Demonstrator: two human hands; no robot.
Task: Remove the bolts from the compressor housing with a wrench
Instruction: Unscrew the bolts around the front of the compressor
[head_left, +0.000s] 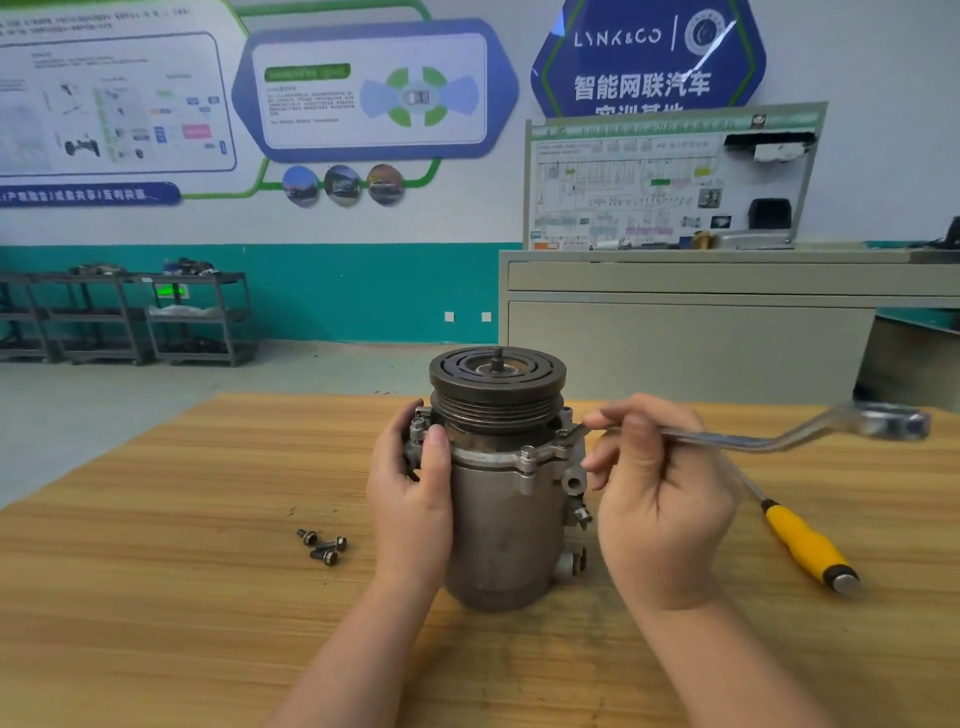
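Head view: three bolts (323, 545) lie out on table (156, 571); right hand (657, 499) grips wrench (753, 441) on a flange bolt (562, 432), left hand (413, 493) clasps compressor (501, 499) (more bolts seated).

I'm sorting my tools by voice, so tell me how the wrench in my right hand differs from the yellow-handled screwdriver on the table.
The wrench is bare metal with a cranked end; the screwdriver has a yellow handle. The wrench is held by the right hand, its tip at a bolt on the compressor; the screwdriver lies loose on the table. Both are long with metal shafts.
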